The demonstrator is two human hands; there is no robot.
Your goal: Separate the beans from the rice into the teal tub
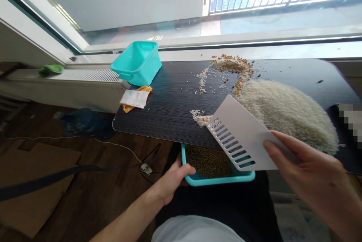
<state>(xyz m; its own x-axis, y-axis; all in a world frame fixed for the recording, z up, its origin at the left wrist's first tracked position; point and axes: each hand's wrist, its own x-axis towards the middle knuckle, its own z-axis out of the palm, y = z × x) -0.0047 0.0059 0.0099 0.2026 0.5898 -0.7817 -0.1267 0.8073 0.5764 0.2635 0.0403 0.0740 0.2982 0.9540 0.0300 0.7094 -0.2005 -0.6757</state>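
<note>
My right hand (296, 159) grips a light grey slotted scraper (243, 128), its slotted side angled down over the front edge of the dark table (169, 110). A little pile of white rice (200, 118) touches the scraper's left corner. With thumb over the rim, my left hand (177, 176) holds a turquoise bin (220, 181) below the table edge, above my lap. Brownish dried grains (210, 162), perhaps peas or lentils, lie inside it; the scraper hides part of its right side. A large heap of rice (288, 113) spreads to the right, with orange-brown grains (241, 79) strewn along its left.
Another turquoise bin (138, 62) stands at the table's back left, beside a white tissue (134, 98) on an orange cloth (128, 108). A dark object (339, 121) sits at the far right. A cable and power plug (146, 168) lie on the floor near a large blue bottle (85, 123).
</note>
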